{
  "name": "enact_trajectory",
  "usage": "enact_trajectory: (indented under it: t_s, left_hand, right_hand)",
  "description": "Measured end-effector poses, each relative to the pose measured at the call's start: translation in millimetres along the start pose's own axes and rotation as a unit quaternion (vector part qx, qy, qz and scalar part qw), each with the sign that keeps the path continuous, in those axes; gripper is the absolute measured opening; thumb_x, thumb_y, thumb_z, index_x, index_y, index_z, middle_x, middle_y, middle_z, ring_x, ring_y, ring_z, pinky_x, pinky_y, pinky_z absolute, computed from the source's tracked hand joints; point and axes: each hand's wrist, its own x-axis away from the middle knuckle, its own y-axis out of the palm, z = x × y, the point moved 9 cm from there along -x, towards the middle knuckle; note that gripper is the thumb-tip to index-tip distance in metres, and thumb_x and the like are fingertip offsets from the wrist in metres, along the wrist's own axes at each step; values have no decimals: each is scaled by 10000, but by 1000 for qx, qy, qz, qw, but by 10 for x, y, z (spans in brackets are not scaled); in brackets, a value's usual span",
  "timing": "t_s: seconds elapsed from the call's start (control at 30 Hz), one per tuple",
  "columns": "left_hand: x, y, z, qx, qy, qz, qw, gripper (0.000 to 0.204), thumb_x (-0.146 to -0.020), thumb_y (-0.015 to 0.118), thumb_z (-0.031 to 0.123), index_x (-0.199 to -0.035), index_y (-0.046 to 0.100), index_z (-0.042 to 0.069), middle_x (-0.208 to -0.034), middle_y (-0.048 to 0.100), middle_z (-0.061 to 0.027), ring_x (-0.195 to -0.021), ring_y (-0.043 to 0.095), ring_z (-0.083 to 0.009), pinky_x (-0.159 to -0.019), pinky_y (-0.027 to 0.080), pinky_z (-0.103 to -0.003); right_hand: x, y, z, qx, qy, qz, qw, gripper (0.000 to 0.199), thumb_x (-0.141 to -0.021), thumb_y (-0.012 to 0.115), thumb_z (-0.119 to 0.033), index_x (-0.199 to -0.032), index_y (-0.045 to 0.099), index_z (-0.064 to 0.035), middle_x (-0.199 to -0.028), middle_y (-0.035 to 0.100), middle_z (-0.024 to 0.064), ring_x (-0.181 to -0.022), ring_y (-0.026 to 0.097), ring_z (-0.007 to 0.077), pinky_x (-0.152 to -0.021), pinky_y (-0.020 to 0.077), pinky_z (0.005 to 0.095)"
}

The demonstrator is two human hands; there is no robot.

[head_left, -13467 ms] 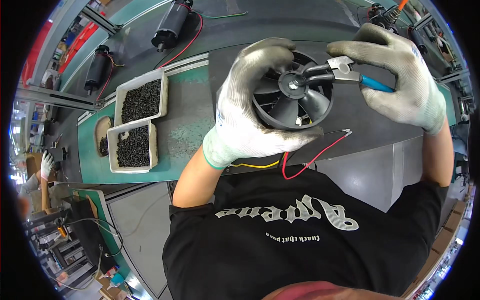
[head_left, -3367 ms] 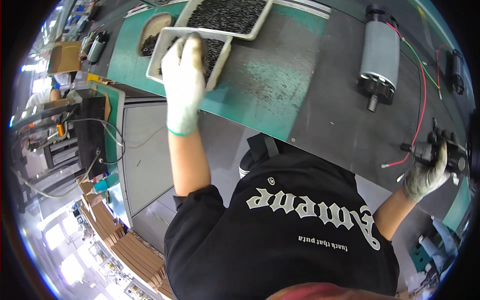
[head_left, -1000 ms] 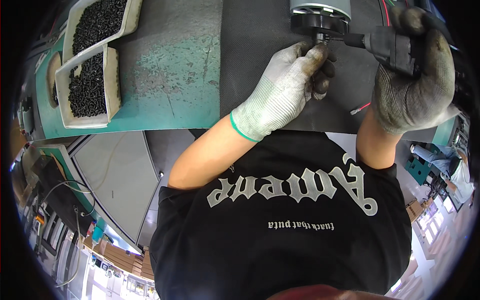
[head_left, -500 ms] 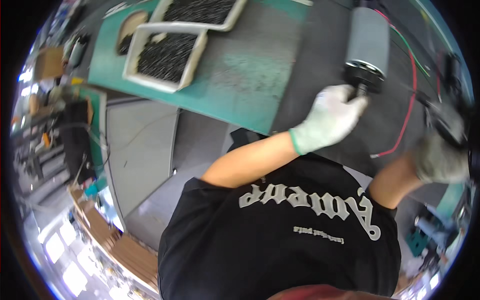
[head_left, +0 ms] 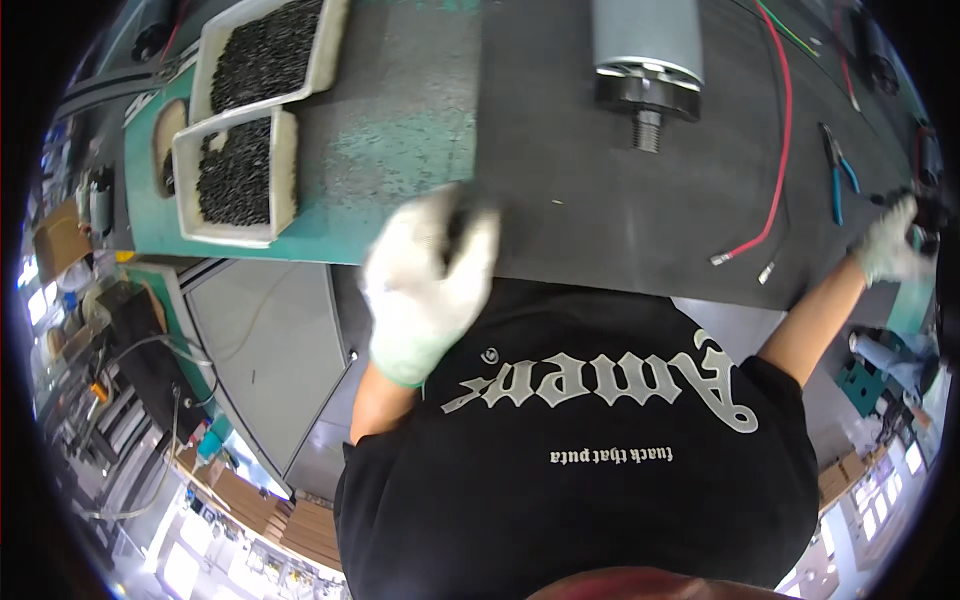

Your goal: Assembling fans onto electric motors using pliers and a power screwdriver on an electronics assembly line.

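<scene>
A grey cylindrical motor (head_left: 648, 35) lies on the dark mat, its black end and threaded shaft (head_left: 647, 132) facing me. My left hand (head_left: 425, 285), in a white glove, is over the table's near edge, away from the motor. Its thumb and fingers look apart, with a dark patch between them; motion blur hides whether that is something held. At the far right my right hand (head_left: 890, 245), also gloved, has its fingers around a dark tool (head_left: 930, 215), partly cut off by the picture's rim. Blue-handled pliers (head_left: 838, 180) lie beside that hand.
Two white bins (head_left: 285, 200) of small black parts stand at the left on the green surface. A red wire (head_left: 783, 150) with a metal terminal runs along the mat right of the motor. A grey panel (head_left: 265, 340) is below the table at the left.
My left hand has let go of the motor's shaft and moved left. My right hand has moved right and away with the dark tool. The view has shifted, and the pliers now show plainly.
</scene>
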Motion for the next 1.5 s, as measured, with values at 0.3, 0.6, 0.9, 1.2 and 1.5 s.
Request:
enact_trajectory:
  t_s: [0.3, 0.6, 0.9, 1.2, 1.5]
  left_hand:
    - [-371, -1747, -1348, -236, -143, 199, 941, 178, -877, 645, 173, -885, 679, -1, -787, 673, -197, -754, 681, -319, -686, 511, -335]
    - [-1620, -2368, -2848, -353, -128, 104, 921, 296, -864, 592, 285, -1057, 685, 81, -1011, 684, -186, -1009, 632, -352, -899, 493, -418]
    - [-2288, -1865, -3021, -365, -161, -10, 917, 412, -810, 657, 296, -1150, 662, 64, -1111, 657, -208, -1070, 615, -348, -941, 483, -398]
    - [-2395, -1800, -3107, -329, -141, -75, 931, 472, -765, 616, 343, -980, 656, -75, -1000, 641, -310, -1007, 611, -435, -882, 488, -443]
    - [-1579, -1879, -1963, 562, -77, 54, 822, 193, -851, 619, 125, -1010, 565, 30, -850, 572, -64, -608, 429, -52, -507, 351, -197]
  right_hand:
    - [1386, 609, 336, 653, -36, -516, 554, 562, -995, 442, -397, -1410, 430, -19, -1418, 450, 211, -1314, 412, 348, -1090, 311, 420]
    - [1039, 94, 274, 683, -94, -379, 617, 495, -998, 487, -364, -1253, 531, 57, -1249, 545, 241, -1156, 520, 362, -988, 424, 424]
    - [1003, 148, 279, 687, -93, -374, 616, 556, -993, 474, -416, -1271, 510, 64, -1267, 541, 245, -1171, 505, 373, -995, 399, 426]
    - [1181, 332, 208, 693, -75, -356, 622, 454, -985, 514, -326, -1241, 510, 48, -1200, 525, 250, -1113, 515, 393, -952, 412, 451]
    - [1129, 278, -9, 635, -53, -327, 698, 461, -992, 515, -338, -1245, 512, 47, -1179, 560, 197, -1085, 542, 308, -953, 420, 381]
